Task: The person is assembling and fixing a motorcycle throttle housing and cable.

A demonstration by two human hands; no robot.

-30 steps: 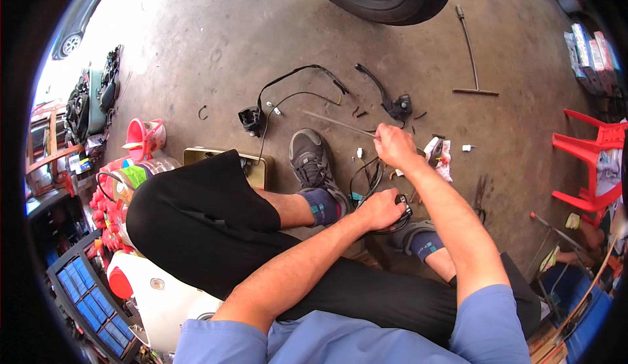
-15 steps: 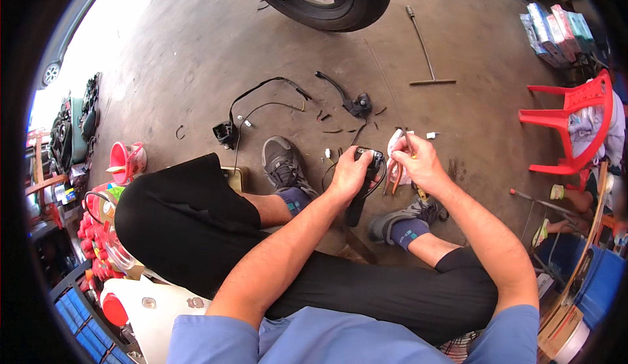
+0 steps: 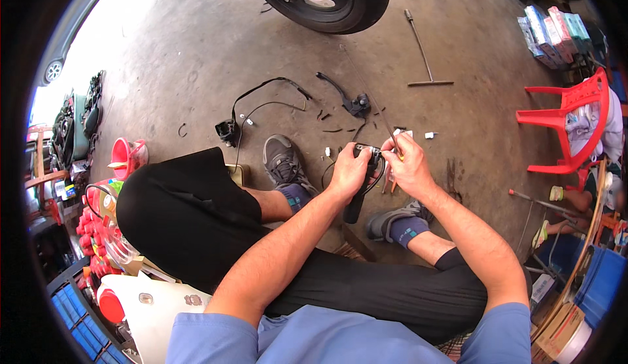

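Note:
Between my legs, my left hand (image 3: 350,173) is closed around a black handlebar switch housing (image 3: 374,161) with a dark sleeve (image 3: 354,208) hanging below it. A thin black cable loops beside it. My right hand (image 3: 407,167) pinches a slim tool (image 3: 396,143) with a dark shaft and a yellowish part; its exact kind is unclear. The right fingertips are right beside the housing's right side and may touch it. Under that hand, orange-handled pliers (image 3: 394,184) are mostly hidden.
On the floor ahead lie a lever assembly (image 3: 357,105), a black part with cables (image 3: 227,130), small scraps and a T-handle wrench (image 3: 430,56). A wheel (image 3: 327,4) stands beyond. A red chair (image 3: 562,122) is at the right, a red bucket (image 3: 127,156) at the left.
My right hand has moved left, bringing the slim tool up to the housing in my left hand. The left hand keeps its hold with little movement.

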